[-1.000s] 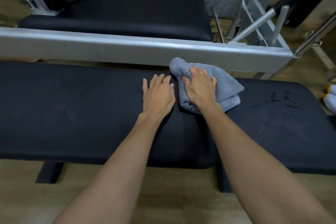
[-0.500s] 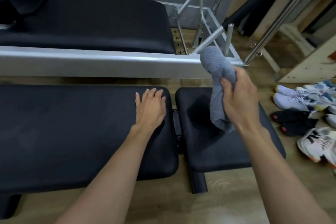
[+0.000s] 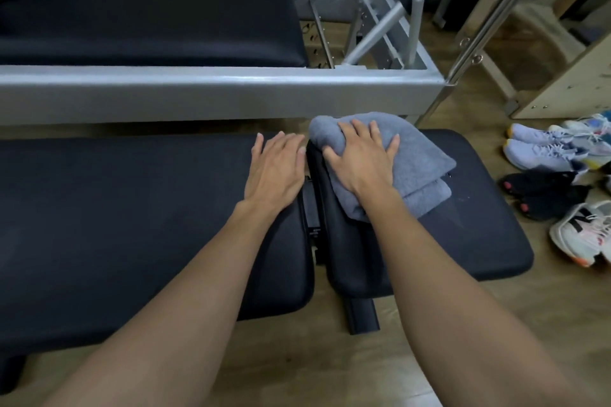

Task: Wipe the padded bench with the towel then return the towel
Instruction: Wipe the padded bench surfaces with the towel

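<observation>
The black padded bench has a long pad on the left and a shorter pad on the right, with a narrow gap between them. A folded grey towel lies on the far left part of the shorter pad. My right hand presses flat on the towel, fingers spread over its far edge. My left hand rests palm down on the right end of the long pad, next to the gap, holding nothing.
A grey metal frame rail runs just behind the bench, with another black pad and metal bars beyond it. Several shoes lie on the wooden floor to the right. A wooden unit stands at the far right.
My right hand, which had lifted the bunched towel up half a second ago, has brought it down flat onto the shorter pad. My left hand stays on the long pad.
</observation>
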Motion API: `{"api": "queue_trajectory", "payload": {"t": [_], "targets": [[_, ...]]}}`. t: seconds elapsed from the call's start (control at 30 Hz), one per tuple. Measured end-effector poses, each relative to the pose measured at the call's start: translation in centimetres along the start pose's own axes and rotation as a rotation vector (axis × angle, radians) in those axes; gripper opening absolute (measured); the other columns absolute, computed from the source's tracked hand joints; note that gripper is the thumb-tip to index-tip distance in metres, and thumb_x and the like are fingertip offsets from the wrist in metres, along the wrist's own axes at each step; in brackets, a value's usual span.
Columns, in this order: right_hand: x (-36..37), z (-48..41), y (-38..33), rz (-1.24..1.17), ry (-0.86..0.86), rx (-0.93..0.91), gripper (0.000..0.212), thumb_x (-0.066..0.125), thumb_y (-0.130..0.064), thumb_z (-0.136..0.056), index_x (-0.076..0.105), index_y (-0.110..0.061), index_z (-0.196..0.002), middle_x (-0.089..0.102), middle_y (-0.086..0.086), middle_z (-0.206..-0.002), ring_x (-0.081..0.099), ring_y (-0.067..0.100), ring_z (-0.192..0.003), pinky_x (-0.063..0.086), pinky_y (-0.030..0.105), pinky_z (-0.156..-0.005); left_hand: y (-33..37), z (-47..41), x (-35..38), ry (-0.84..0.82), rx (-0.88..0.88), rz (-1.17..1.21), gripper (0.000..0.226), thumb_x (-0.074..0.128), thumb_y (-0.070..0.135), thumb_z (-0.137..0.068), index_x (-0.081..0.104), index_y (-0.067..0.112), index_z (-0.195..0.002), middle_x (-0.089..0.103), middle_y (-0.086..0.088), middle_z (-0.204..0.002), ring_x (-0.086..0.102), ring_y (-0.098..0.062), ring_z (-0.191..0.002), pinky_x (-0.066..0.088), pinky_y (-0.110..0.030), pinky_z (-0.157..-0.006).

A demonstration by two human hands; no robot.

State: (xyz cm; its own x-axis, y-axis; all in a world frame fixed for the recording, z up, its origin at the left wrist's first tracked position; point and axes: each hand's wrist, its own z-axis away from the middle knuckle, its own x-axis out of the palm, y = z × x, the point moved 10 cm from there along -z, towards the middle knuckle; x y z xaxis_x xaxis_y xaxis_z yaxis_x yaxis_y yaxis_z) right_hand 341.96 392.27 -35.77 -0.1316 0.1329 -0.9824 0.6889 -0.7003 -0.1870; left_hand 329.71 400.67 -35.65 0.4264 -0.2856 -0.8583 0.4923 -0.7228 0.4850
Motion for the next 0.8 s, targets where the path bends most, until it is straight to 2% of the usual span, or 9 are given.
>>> {"api": "queue_trajectory", "payload": {"t": [0.1, 0.27, 0.47, 0.57, 0.7, 0.8], "targets": [[-0.3, 0.5, -0.3, -0.036, 0.047, -0.022, 0.055, 0.042, -0.045, -0.094, 0.042, -0.022, -0.143, 0.038, 0.001, -0.154, 0.019, 0.027, -0.148, 0.004, 0.064, -0.116, 0.2, 0.3, 0.2, 0.008, 0.02, -0.066, 0.042, 0.028, 0.028, -0.103, 0.047, 0.014, -0.138, 0.053, -0.006, -0.14, 0.037, -0.022, -0.139, 0.01, -0.045, -0.12], [-0.8, 6.2, -0.4, -0.115, 0.069, -0.059, 0.053, 0.047, -0.032, -0.095, 0.042, -0.019, -0.146, 0.036, -0.003, -0.157, 0.021, 0.021, -0.149, 0.002, 0.055, -0.12, 0.6, 0.8, 0.0, 0.037, 0.034, -0.105, 0.042, 0.028, 0.028, -0.103, 0.05, 0.013, -0.134, 0.056, -0.008, -0.136, 0.039, -0.024, -0.137, 0.013, -0.046, -0.119], [-0.1, 16.0, -1.2, -0.034, 0.098, -0.095, 0.055, 0.045, -0.044, -0.091, 0.051, -0.021, -0.14, 0.042, -0.002, -0.154, 0.03, 0.025, -0.146, 0.01, 0.057, -0.119, 1.0, 0.9, 0.1, -0.002, 0.033, -0.095, 0.043, 0.026, 0.032, -0.103, 0.051, 0.018, -0.134, 0.056, -0.004, -0.138, 0.035, -0.024, -0.14, 0.011, -0.046, -0.119], [0.5, 14.1, -1.2, -0.021, 0.049, -0.1, 0.055, 0.044, -0.042, -0.094, 0.045, -0.023, -0.145, 0.036, -0.005, -0.157, 0.023, 0.023, -0.148, 0.005, 0.057, -0.119, 0.7, 0.8, 0.1, 0.008, 0.031, -0.077, 0.043, 0.025, 0.032, -0.103, 0.052, 0.019, -0.134, 0.057, -0.002, -0.137, 0.035, -0.023, -0.14, 0.01, -0.045, -0.12], [0.4, 7.2, -1.3, -0.02, 0.03, -0.099, 0.053, 0.043, -0.036, -0.098, 0.037, -0.025, -0.149, 0.03, -0.006, -0.159, 0.016, 0.02, -0.15, 0.001, 0.056, -0.118, 0.2, 0.5, 0.2, 0.031, 0.016, -0.038, 0.046, 0.025, 0.033, -0.102, 0.048, 0.017, -0.138, 0.055, -0.003, -0.14, 0.037, -0.022, -0.139, 0.011, -0.043, -0.12], [0.7, 0.5, -2.0, -0.017, 0.029, -0.06, 0.048, 0.038, -0.036, -0.099, 0.042, -0.021, -0.144, 0.039, -0.003, -0.155, 0.023, 0.02, -0.147, 0.004, 0.057, -0.117, -0.2, -0.3, 0.6, 0.052, 0.0, -0.08, 0.048, 0.027, 0.035, -0.102, 0.039, 0.015, -0.144, 0.054, -0.006, -0.14, 0.04, -0.023, -0.136, 0.016, -0.044, -0.118]]}}
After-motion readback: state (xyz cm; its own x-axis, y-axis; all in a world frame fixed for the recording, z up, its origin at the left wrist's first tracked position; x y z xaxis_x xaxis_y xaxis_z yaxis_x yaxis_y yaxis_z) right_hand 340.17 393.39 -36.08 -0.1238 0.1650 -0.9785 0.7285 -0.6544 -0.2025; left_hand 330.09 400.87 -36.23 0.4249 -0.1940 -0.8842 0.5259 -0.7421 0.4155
